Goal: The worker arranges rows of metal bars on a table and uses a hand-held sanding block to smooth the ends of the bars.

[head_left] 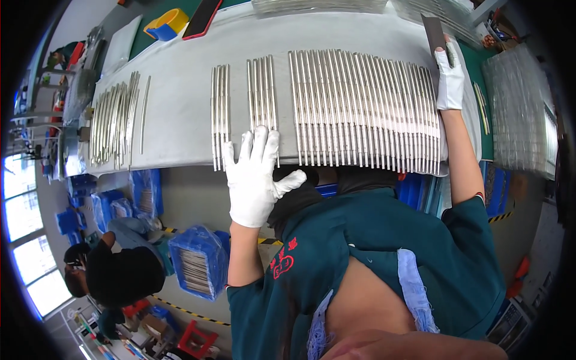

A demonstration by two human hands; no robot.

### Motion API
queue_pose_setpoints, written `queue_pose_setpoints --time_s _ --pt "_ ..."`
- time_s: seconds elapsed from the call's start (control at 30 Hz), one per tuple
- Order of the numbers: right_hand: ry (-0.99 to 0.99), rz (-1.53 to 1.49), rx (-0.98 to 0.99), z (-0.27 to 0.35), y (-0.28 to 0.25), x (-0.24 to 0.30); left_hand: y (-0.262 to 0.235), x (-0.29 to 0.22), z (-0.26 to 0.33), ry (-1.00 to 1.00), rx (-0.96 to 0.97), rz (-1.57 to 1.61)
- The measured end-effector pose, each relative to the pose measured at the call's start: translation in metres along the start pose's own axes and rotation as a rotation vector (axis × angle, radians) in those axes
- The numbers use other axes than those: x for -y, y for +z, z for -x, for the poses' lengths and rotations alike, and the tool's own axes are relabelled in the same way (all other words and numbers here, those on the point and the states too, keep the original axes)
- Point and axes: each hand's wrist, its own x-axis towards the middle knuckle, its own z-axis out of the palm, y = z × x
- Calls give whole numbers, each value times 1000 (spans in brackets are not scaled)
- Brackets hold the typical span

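Note:
A long row of shiny metal rods [360,108] lies side by side on a grey sheet [174,120] over the table. Two small groups of the same rods [262,90] [220,114] lie to its left. My left hand [255,180], in a white glove, rests flat with fingers spread at the near ends of the small group. My right hand [450,78], also gloved, grips a dark flat bar [433,33] at the far right end of the long row.
A loose pile of rods [114,120] lies at the table's left end. A yellow and blue holder [168,23] stands at the back; clear trays [522,114] stack at the right. Below, a blue crate of rods [198,261] and another person [120,273].

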Motion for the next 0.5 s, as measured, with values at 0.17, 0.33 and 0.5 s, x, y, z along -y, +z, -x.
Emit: queue_pose_setpoints --time_s 0.17,0.33,0.5 --pt "3 7 -47 0 -1 6 1 -19 -11 79 26 74" --pt "56 -120 -151 -4 -5 0 4 -27 -15 112 34 122" --pt "175 -156 -226 -9 -11 -5 2 -11 -5 77 21 0"
